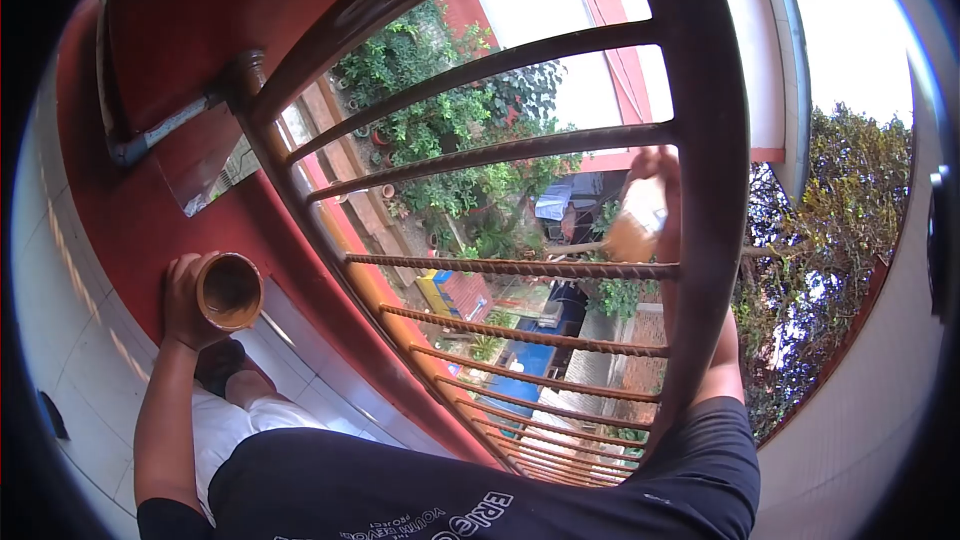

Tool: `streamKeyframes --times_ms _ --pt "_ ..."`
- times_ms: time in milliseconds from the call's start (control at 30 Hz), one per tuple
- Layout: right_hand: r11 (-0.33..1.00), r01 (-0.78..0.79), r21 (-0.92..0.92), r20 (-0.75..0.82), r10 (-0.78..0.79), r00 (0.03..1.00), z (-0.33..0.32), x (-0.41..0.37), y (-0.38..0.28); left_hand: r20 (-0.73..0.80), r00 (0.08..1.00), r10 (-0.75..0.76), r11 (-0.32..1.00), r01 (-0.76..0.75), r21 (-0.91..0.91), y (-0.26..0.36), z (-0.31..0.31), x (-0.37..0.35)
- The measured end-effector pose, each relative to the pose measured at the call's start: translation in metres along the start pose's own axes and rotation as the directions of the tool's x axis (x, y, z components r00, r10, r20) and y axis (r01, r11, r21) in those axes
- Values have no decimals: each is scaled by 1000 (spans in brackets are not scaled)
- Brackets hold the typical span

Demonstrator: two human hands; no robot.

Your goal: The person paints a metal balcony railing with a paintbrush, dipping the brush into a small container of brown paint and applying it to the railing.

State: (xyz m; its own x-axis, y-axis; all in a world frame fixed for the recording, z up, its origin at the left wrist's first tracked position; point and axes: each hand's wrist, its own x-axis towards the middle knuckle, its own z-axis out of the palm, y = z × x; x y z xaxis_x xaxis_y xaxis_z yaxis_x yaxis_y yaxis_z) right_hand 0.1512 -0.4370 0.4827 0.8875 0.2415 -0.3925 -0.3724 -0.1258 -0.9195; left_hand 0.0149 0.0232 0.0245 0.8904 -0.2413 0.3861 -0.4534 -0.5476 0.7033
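On the left, a round terracotta pot (250, 318) tilts its mouth toward me, with a dark, shadowed inside. My left hand (183, 292) is closed around its side, over the red ledge and tiled floor. My right arm passes outside the brown metal railing (712, 140). Beyond the bars, my right hand (657, 168) is smeared by motion, its fingers bent at the top of a blurred orange-brown object (632, 237) with a pale patch. The kind of that object cannot be made out.
Rusty ribbed bars (520, 266) cross in front of me. Below lie green plants (430, 130), a blue surface (525, 370) and a brick wall (640, 340). A red wall (190, 0) with a grey pipe (170, 128) stands left. A leafy hedge (830, 230) grows at right.
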Motion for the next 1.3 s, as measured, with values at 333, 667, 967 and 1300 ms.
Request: streamKeyframes --times_ms 333,667,967,1300 --pt "1000 2 -15 -91 -3 996 4 0 -2 0 1000 9 1000 -9 7 -2 4 -4" --pt "986 -120 -119 -383 66 921 36 -5 19 -35 999 6 1000 -6 4 -1 5 -2" --pt "985 89 -146 96 -75 993 30 -3 11 -33 999 24 999 -23 27 1 0 1" --pt "953 -258 -160 -374 183 909 48 16 67 -44 999 20 1000 -20 1 0 0 -1"
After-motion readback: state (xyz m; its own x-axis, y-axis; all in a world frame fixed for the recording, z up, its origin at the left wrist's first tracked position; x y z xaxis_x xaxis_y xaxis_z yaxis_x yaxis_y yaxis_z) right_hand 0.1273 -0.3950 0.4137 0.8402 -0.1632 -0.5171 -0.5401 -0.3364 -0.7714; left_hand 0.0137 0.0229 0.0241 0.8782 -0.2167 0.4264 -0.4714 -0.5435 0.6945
